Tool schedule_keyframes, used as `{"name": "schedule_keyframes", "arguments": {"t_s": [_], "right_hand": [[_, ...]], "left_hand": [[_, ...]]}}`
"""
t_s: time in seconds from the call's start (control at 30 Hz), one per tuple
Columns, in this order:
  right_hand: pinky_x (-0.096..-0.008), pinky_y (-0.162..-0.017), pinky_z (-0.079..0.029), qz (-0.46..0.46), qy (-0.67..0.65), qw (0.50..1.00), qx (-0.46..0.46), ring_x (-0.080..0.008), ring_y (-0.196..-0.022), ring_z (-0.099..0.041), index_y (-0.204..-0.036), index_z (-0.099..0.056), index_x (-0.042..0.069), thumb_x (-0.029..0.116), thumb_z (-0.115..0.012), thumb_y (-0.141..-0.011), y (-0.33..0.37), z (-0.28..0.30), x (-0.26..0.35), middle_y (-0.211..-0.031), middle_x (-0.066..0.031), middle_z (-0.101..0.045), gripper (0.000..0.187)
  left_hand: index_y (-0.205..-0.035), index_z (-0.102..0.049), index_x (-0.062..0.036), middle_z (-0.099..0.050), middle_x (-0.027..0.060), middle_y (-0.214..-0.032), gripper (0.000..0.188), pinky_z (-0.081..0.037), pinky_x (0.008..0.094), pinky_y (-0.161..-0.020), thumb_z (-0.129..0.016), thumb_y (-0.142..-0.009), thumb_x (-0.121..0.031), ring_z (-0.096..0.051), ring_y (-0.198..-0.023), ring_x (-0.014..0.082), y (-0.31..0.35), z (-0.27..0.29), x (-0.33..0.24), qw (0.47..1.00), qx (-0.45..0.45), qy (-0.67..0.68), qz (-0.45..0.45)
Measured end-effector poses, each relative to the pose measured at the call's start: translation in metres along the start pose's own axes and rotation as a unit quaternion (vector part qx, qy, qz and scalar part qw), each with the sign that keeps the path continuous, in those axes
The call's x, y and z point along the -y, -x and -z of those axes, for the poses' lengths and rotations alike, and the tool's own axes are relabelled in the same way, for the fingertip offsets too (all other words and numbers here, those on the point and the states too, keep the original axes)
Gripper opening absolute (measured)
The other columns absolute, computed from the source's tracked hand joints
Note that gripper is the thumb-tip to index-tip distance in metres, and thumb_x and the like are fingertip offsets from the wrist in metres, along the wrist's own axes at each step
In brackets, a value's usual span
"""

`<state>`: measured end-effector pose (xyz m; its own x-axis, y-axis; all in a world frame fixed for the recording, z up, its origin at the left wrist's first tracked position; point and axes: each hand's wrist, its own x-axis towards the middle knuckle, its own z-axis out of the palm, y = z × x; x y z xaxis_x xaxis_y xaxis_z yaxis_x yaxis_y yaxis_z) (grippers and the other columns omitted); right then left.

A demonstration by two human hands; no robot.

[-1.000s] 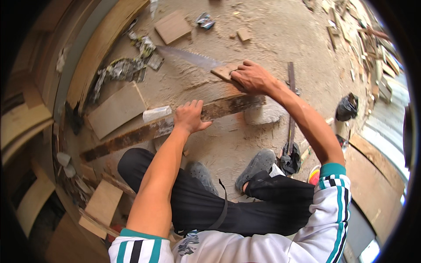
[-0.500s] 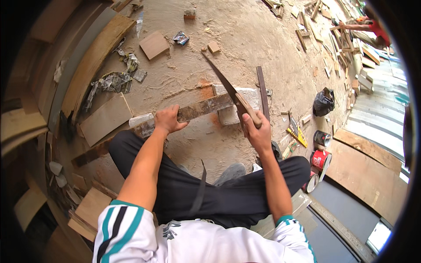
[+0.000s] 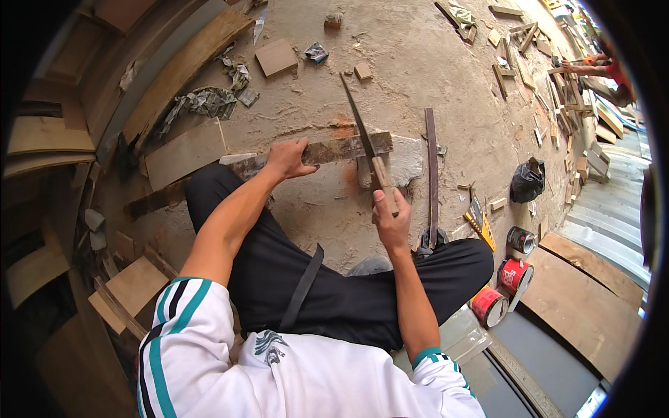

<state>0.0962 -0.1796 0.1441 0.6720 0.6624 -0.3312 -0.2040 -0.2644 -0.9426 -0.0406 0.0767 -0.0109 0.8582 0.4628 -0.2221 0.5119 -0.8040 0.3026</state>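
A long, dark-stained wooden board point(image 3: 331, 150) lies in front of me, its right end over a white block point(image 3: 410, 159). My left hand point(image 3: 287, 159) presses down on the board and wraps its fingers over the far edge. In my right hand point(image 3: 391, 217) is the wooden handle of a handsaw point(image 3: 360, 120). Its dark, tapering blade points away from me and crosses the board near the right end, a short piece of board showing beyond it. Whether the teeth have cut into the wood I cannot tell.
A dark narrow strip point(image 3: 431, 174) lies right of the block. Farther right are a yellow-handled saw point(image 3: 479, 221), a black plastic bag point(image 3: 527, 181) and paint cans point(image 3: 516, 274). A light board point(image 3: 187, 153) and crumpled paper point(image 3: 209, 102) lie left. Another person point(image 3: 605, 73) works at far right.
My right hand has drawn the handsaw back toward me, and its blade now points more straight ahead. My left hand stays on the board. The whole view has shifted slightly.
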Motion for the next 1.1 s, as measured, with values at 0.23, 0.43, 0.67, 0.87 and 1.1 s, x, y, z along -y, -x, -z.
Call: {"name": "schedule_keyframes", "arguments": {"t_s": [0.23, 0.43, 0.67, 0.87, 1.1], "right_hand": [[-0.0281, -0.051, -0.037, -0.013, 0.118, 0.993, 0.013, -0.0062, -0.057, -0.044, -0.085, -0.060, 0.003, 0.026, -0.067, -0.097, 0.022, -0.021, -0.008, -0.061, 0.0009, -0.049, 0.027], [-0.0306, -0.050, -0.036, -0.030, 0.141, 0.990, 0.011, -0.0084, -0.054, -0.045, -0.084, -0.060, 0.002, 0.025, -0.068, -0.096, 0.022, -0.035, -0.016, -0.058, -0.0022, -0.050, 0.027], [-0.0316, -0.047, -0.035, 0.005, 0.174, 0.985, 0.000, -0.0092, -0.051, -0.044, -0.079, -0.058, 0.001, 0.024, -0.069, -0.094, 0.030, -0.045, -0.010, -0.054, -0.0054, -0.047, 0.030], [-0.0327, -0.048, -0.037, -0.030, 0.180, 0.983, 0.014, -0.0109, -0.050, -0.046, -0.078, -0.057, 0.000, 0.023, -0.070, -0.093, 0.041, -0.046, 0.018, -0.054, -0.0076, -0.049, 0.030], [-0.0346, -0.049, -0.039, -0.012, 0.184, 0.983, 0.011, -0.0143, -0.051, -0.049, -0.075, -0.055, 0.000, 0.021, -0.070, -0.091, 0.056, -0.047, 0.015, -0.055, -0.0102, -0.051, 0.031]], "left_hand": [[-0.103, -0.060, -0.0055, -0.064, 0.0132, -0.078, 0.070, -0.053, 0.0462, -0.064, -0.066, -0.075, -0.070, -0.067, -0.074, 0.0312, -0.013, 0.007, -0.011, 1.000, -0.014, 0.010, -0.022], [-0.105, -0.067, -0.0058, -0.069, 0.0184, -0.082, 0.054, -0.054, 0.0483, -0.069, -0.056, -0.089, -0.056, -0.068, -0.077, 0.0368, -0.017, -0.004, -0.008, 0.994, -0.046, 0.090, 0.046], [-0.098, -0.077, -0.0113, -0.071, 0.0184, -0.083, 0.048, -0.054, 0.0488, -0.071, -0.053, -0.090, -0.053, -0.069, -0.078, 0.0380, -0.023, -0.001, -0.018, 0.983, -0.025, 0.125, 0.132], [-0.093, -0.075, -0.0062, -0.071, 0.0209, -0.087, 0.053, -0.054, 0.0517, -0.073, -0.050, -0.091, -0.053, -0.070, -0.085, 0.0367, -0.029, -0.001, -0.013, 0.989, 0.015, 0.090, 0.118], [-0.089, -0.073, -0.0021, -0.071, 0.0215, -0.083, 0.058, -0.054, 0.0514, -0.073, -0.048, -0.092, -0.055, -0.070, -0.082, 0.0386, -0.042, 0.003, -0.011, 0.989, 0.090, 0.037, 0.115]]}}
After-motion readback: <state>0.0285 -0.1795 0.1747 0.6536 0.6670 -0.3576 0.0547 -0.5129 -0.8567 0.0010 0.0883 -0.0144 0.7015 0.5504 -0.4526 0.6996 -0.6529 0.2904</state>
